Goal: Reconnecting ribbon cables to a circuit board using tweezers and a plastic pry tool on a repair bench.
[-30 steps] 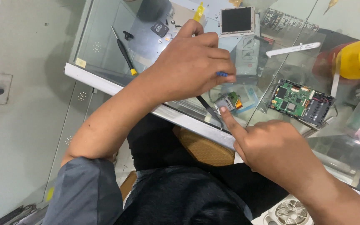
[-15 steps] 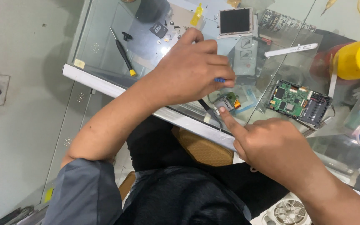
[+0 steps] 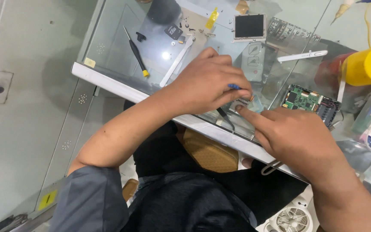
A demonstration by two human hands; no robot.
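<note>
The left hand pinches a blue-handled tool over a small part on the glass table. The right hand presses its forefinger on that part, its other fingers curled, near a green circuit board.

- left hand, right hand: bare, no gloves, rings or watch
- forearms bare to above the elbow
- grey short sleeve on the left upper arm, well back from the left hand
- dark top over the torso, below both hands
</note>
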